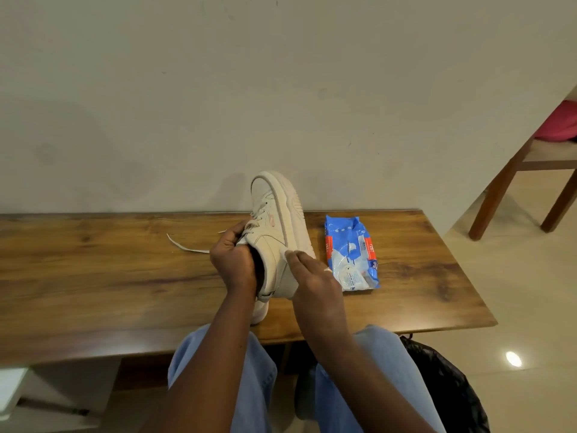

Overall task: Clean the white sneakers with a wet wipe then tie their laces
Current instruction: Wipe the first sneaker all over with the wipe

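A seated person in light blue jeans [256,370] works at a long wooden bench [93,260] set against a plain pale wall. 1 white sneaker [274,214] is held up off the bench near its middle, rolled onto its side with the toe pointing away toward the wall and the thick sole facing right. The left grip [232,260], a bare hand, is curled round the sneaker's collar beside the tongue, fingers hooked into the opening. The right grip [315,276] lies against the sneaker's outer side near the heel, fingers straight and pressed together, holding a white wet wipe [284,254] flat on the leather; only the edges of the wipe show past the fingers. A loose lace [187,246] trails from the sneaker across the bench to the left. Just right of the sneaker a blue wipes pack [351,254] lies flat on the bench. A wooden chair [512,179] with a pink cushion [562,123] stands at the far right, and a black bag [452,385] sits on the floor by the person's right knee
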